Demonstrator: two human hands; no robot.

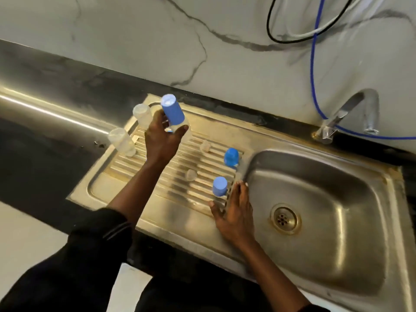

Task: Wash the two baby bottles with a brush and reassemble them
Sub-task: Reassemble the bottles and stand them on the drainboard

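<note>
Bottle cap [219,186], blue, stands on the ribbed steel drainboard [126,192] beside the flat, straight-fingered right hand [234,212]. Farther, the left hand [161,140] grips a blue cylinder [172,112]. Two clear bottles [121,141] stand at the far-left rim, with dark worktop [45,140] and marble wall [135,41] beyond.

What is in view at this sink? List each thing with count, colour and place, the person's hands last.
drainboard: one, steel, centre
sink: one, steel, right
tap: one, chrome, behind the sink
clear bottles: two, see-through, drainboard's left edge
blue cylinder: one, blue, held above the drainboard
blue caps: two, blue, drainboard beside the sink
clear teats: two, see-through, mid drainboard
hose: one, blue, wall
cables: two, black and white, wall
left hand: grips the blue cylinder
right hand: flat on the sink's rim
</note>
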